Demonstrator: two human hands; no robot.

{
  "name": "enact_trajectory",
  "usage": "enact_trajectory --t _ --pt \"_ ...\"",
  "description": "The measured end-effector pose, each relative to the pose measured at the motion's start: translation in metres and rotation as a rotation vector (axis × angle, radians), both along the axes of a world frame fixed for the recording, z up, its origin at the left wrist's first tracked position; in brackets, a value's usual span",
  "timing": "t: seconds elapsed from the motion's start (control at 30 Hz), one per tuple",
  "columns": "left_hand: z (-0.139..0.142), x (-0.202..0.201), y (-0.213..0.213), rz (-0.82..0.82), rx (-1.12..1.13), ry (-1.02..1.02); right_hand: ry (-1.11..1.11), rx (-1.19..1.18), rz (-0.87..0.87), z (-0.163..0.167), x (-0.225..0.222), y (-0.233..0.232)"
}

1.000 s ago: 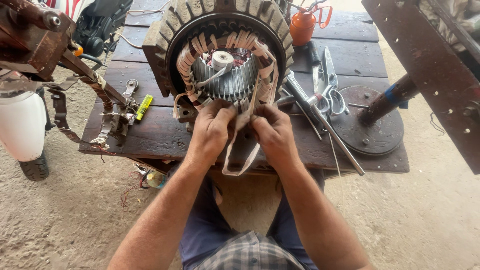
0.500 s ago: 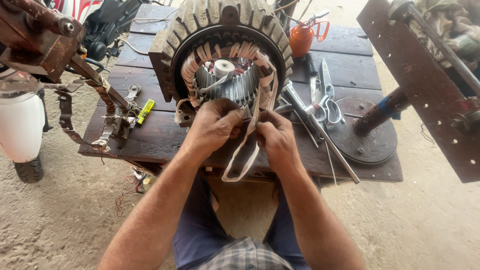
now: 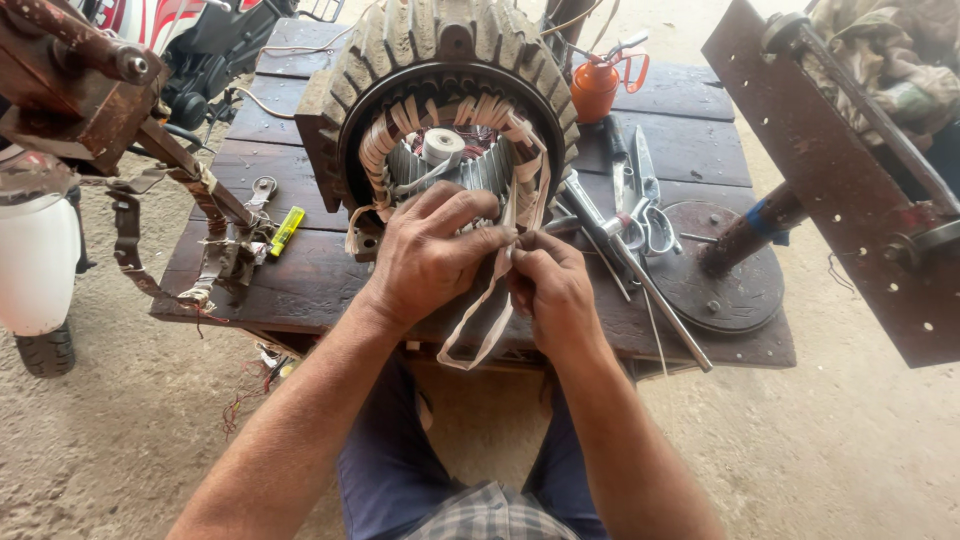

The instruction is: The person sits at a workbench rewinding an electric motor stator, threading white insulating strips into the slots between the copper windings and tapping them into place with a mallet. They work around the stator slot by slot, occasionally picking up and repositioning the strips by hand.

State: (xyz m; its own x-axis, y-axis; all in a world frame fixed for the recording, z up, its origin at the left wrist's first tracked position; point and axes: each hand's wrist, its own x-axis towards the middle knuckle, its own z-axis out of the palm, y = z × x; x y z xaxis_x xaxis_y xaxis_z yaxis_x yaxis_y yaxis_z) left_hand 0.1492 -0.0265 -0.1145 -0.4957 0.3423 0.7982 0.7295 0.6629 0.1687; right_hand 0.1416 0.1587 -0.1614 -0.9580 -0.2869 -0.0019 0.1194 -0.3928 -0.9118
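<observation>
Head view: both hands, left hand [image 3: 432,255] and right hand [image 3: 552,290], pinch a pale cloth tape [image 3: 490,320] together, just below the motor stator [image 3: 440,110] on the wooden worktop [image 3: 300,280]; scissors [image 3: 640,215] lie to the right.

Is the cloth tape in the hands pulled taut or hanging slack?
Slack below the hands: the cloth tape droops in a loose loop under the left hand and right hand, past the table edge.

No labels, signs or screens visible. Only container: small orange canister [image 3: 594,88] w/ red trigger, standing upright at far edge of bench [image 3: 300,280], behind motor housing [image 3: 340,110].
</observation>
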Motion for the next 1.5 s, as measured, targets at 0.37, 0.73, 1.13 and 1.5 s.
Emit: enact_trajectory --t 0.37,0.73,1.13,1.5 --pt "0.006 -0.015 -0.006 -0.114 -0.055 -0.079 -0.020 -0.056 0.053 0.004 -0.007 0.001" --pt "0.028 -0.025 -0.017 -0.158 -0.166 -0.174 0.001 0.033 0.070 0.008 -0.013 -0.001" --pt "-0.019 -0.037 -0.019 -0.488 0.886 -0.629 -0.021 -0.143 -0.005 0.007 -0.025 -0.024" --pt "-0.074 0.003 0.012 -0.608 1.622 -0.851 -0.172 -0.279 -0.043 -0.003 -0.033 -0.045"
